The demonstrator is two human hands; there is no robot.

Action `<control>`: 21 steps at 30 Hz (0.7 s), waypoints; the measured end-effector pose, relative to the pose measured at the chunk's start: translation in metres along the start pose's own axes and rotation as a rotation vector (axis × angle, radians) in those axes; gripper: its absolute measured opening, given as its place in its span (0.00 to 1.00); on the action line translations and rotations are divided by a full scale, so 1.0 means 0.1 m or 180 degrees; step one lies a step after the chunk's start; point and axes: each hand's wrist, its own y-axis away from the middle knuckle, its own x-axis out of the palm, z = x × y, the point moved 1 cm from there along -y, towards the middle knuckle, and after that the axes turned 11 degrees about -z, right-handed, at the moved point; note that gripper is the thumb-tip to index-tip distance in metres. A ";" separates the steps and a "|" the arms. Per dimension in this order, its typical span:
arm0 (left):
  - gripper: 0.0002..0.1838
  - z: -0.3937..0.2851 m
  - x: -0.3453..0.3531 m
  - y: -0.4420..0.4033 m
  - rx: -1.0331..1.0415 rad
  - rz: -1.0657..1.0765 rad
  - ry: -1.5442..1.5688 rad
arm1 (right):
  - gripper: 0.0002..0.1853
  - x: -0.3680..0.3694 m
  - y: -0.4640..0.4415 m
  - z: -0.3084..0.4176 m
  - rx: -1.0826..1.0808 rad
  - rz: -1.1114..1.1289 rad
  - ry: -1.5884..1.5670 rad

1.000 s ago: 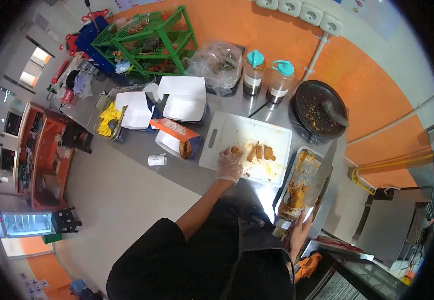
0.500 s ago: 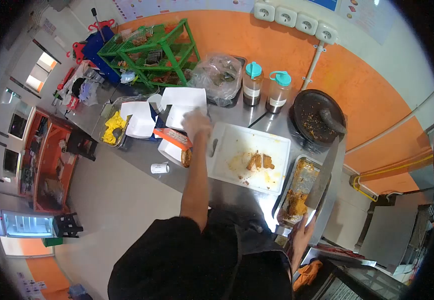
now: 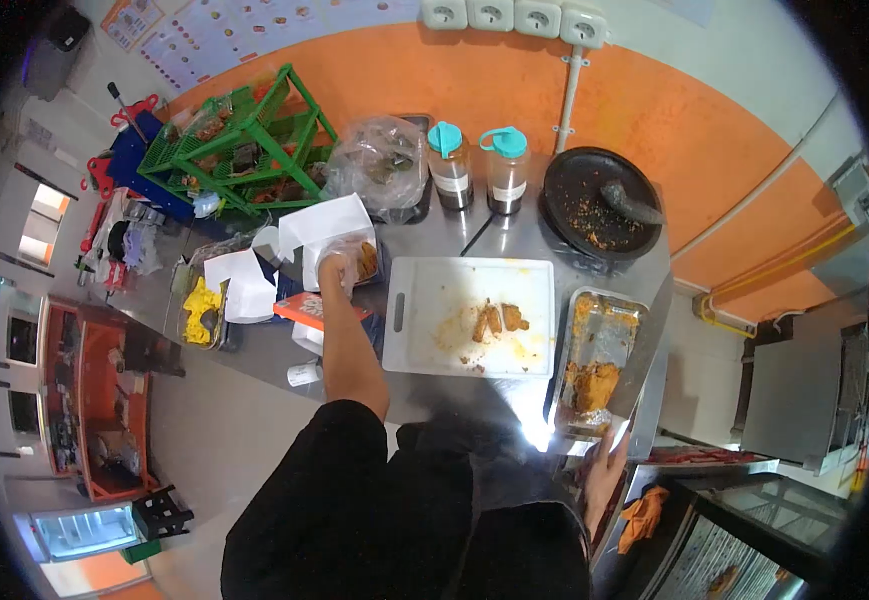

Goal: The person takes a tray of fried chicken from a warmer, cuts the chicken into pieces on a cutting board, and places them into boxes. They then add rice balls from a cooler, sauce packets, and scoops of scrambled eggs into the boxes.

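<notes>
On one white cutting board [image 3: 429, 300], three larger browned food pieces [image 3: 494, 319].

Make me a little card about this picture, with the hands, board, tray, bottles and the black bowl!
Left hand: gloved, reaching into an open box
Right hand: holding a big knife
Board: white, with brown food pieces and crumbs
Tray: metal, with orange-brown food
Bottles: two, turquoise lids
Black bowl: pestle and crumbs inside
</notes>
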 end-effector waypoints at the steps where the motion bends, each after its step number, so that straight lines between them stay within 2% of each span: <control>1: 0.19 -0.01 -0.02 -0.06 0.0048 -0.0212 -0.1304 | 0.26 -0.04 -0.11 -0.18 -0.0196 -0.0055 0.0151; 2: 0.19 -0.02 -0.02 -0.03 0.0055 -0.0155 -0.1312 | 0.26 -0.04 -0.07 -0.17 -0.0164 -0.0101 0.0163; 3: 0.14 -0.04 -0.02 -0.01 0.0507 -0.0724 -0.1506 | 0.26 -0.02 -0.06 -0.13 -0.0149 -0.0187 0.0201; 4: 0.15 -0.07 0.02 0.01 0.0963 -0.1308 -0.1666 | 0.26 -0.02 -0.07 -0.08 -0.0149 -0.0271 0.0239; 7: 0.22 -1.52 0.63 1.22 0.0535 -0.1876 -0.1792 | 0.22 -0.06 -0.18 -0.23 -0.0189 -0.0226 0.0189; 8: 0.27 -1.75 1.01 1.55 0.0550 -0.1935 -0.1434 | 0.21 -0.02 -0.15 -0.13 -0.0281 -0.0225 0.0172; 9: 0.32 -1.92 1.42 1.85 0.0564 -0.2002 -0.1080 | 0.21 -0.01 -0.08 0.00 -0.0022 -0.0110 -0.0011; 10: 0.44 -1.93 1.87 2.08 0.0289 -0.1359 -0.1638 | 0.21 -0.02 -0.10 -0.02 -0.0033 -0.0107 -0.0002; 11: 0.51 -1.23 2.58 2.02 0.0975 -0.1217 -0.3007 | 0.21 -0.02 -0.12 -0.04 -0.0148 -0.0067 0.0082; 13: 0.54 -2.20 2.45 2.61 0.0160 -0.0176 -0.2222 | 0.21 -0.03 -0.17 -0.06 -0.0304 0.0006 0.0171; 14: 0.54 -2.27 2.48 2.66 0.0124 -0.0231 -0.2196 | 0.24 -0.06 -0.19 -0.08 -0.0351 -0.0058 0.0389; 16: 0.49 -2.31 2.50 2.71 0.0583 0.0126 -0.2628 | 0.29 -0.14 -0.17 -0.16 -0.0447 -0.0128 0.0838; 18: 0.46 -1.98 2.78 2.48 0.0660 0.0032 -0.2730 | 0.33 -0.18 -0.19 -0.24 -0.0519 -0.0121 0.0908; 21: 0.42 -1.62 3.05 2.30 0.0810 -0.0098 -0.2843 | 0.27 -0.23 -0.33 -0.57 -0.0578 -0.0147 0.0431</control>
